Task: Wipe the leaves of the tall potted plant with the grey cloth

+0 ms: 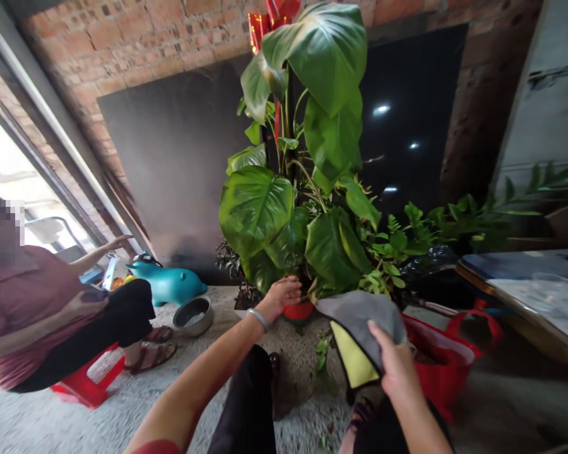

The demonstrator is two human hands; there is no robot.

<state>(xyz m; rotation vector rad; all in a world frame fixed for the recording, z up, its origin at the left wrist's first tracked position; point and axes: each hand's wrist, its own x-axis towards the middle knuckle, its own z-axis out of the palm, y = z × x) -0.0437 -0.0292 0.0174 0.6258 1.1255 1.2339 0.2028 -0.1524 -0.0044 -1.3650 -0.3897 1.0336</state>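
A tall potted plant with big, broad green leaves (255, 205) stands in front of me. My left hand (283, 296), with a bracelet at the wrist, reaches to its base beside the red pot (299, 310). The fingers of that hand are stretched out, and I see nothing held in them. My right hand (395, 359) grips a cleaning cloth (366, 315), grey on one side and yellow on the other, with a dark edge. The cloth hangs just right of the lower leaves and hides part of what lies behind it.
On the left a person (38, 296) sits on a red stool (88, 381). Near them are a teal animal toy (168, 284) and a metal bowl (194, 318). A red bag (442, 359) stands on the right, below a table (530, 268). Fallen leaves (322, 353) lie on the floor.
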